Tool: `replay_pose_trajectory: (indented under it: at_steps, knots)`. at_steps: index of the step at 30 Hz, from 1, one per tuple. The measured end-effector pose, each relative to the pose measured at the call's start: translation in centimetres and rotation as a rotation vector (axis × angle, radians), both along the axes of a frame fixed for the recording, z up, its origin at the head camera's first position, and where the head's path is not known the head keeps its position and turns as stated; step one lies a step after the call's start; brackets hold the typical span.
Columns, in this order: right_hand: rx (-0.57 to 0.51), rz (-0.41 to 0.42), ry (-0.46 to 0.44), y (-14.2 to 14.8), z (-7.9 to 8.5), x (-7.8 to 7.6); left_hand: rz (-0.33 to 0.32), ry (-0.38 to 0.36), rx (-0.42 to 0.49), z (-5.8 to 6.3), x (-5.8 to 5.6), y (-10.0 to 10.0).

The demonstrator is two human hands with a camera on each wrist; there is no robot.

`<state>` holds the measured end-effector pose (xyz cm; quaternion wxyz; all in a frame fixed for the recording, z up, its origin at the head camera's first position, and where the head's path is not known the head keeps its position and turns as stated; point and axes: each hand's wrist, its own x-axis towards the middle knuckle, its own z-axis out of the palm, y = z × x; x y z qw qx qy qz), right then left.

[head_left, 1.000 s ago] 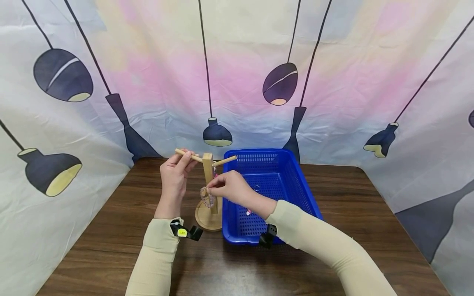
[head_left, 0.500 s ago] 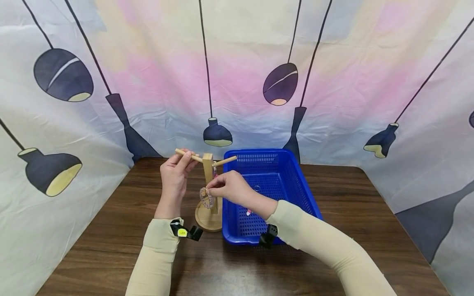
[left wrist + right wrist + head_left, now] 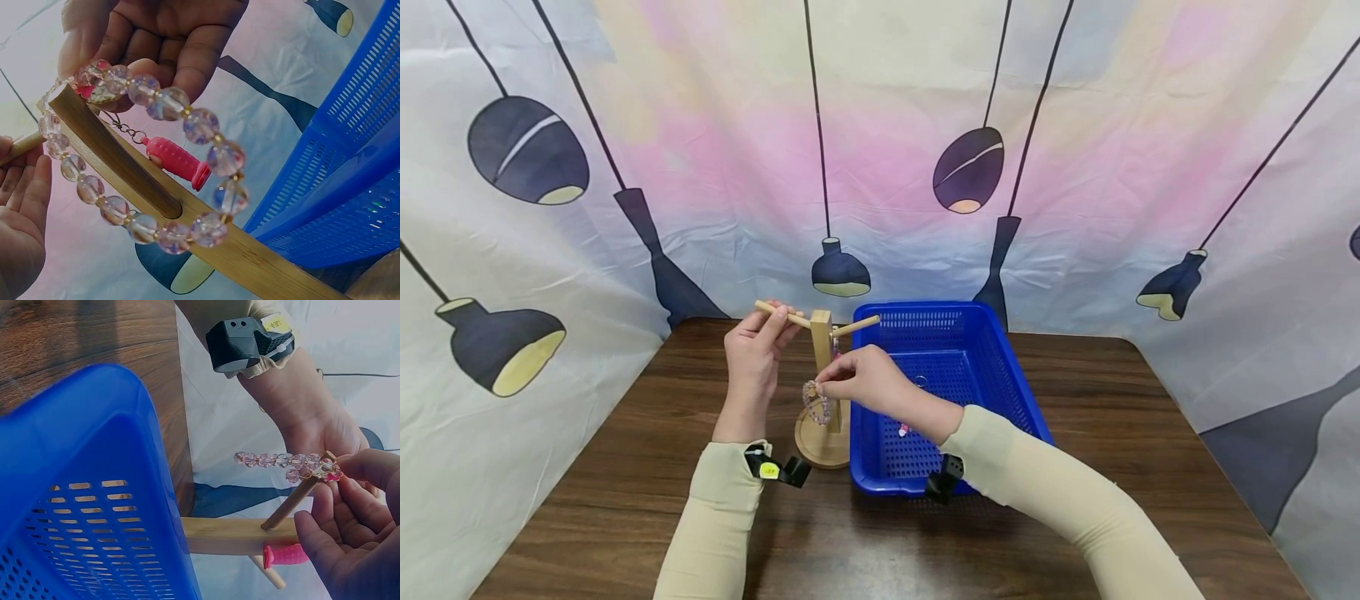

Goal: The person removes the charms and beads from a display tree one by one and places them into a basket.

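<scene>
My left hand [image 3: 752, 350] pinches the upper left peg of a wooden peg stand [image 3: 822, 342]. With thumb and fingers, my right hand [image 3: 876, 379] holds a bracelet of clear pinkish beads [image 3: 228, 156] at a lower peg [image 3: 125, 150] that points toward me. In the left wrist view the loop frames this peg, its top right at the peg's tip. The right wrist view shows the beads [image 3: 265, 460] edge-on across the tip. A pink keychain charm [image 3: 174, 161] hangs by a metal chain on the post's far side.
A blue plastic basket [image 3: 917, 307] stands right beside the stand, partly under my right forearm. Inside lie a small red-and-white item [image 3: 903, 430] and a clear ring [image 3: 920, 382]. A printed cloth [image 3: 895, 167] hangs behind the brown wooden table [image 3: 1097, 417].
The bracelet has turned slightly in my right fingers, so its loop shows rounder and more open to the head view. My left hand has stayed on its peg.
</scene>
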<state>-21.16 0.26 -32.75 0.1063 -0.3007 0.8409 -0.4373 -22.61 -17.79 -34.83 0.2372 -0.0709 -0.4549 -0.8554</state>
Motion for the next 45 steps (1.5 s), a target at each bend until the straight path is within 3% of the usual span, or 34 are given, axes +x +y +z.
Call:
replay_pose_trajectory:
  at_steps: [25,45]
  knots:
    - [0.003,0.006,-0.052,-0.1,0.9,0.1,-0.009,-0.002,0.001,0.1,0.0,-0.1]
    - [-0.003,0.000,-0.052,0.7,2.9,0.2,-0.010,-0.001,-0.008,0.0,0.0,0.0]
